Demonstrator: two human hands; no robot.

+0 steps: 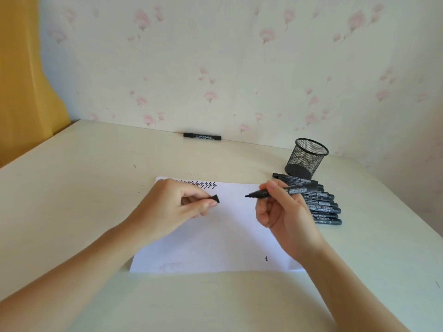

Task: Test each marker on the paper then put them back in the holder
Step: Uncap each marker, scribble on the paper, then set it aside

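A pale cream table (100,188) is standing against a wall covered in off-white wallpaper with pink flowers (239,68), and a mustard-yellow curtain (21,80) is hanging at the left edge. A white sheet of paper (215,240) is lying flat on the table, carrying a row of black zigzag marks (206,185) along its far edge and one small black squiggle (266,258) near its close right corner.

The left hand (177,204) is hovering over the paper's far left part, its thumb and forefinger pinching a small black marker cap (215,198). The right hand (285,212) is reaching over the paper's right edge, fingers curled around an uncapped black marker with a barcode label (282,191), its tip pointing left above the sheet.

Just beyond that hand, a row of capped black markers (323,207) is lying side by side on the table. A black wire-mesh cylindrical holder (306,158) is standing upright just behind them. One more capped black marker (202,136) is lying well apart, along the wall.
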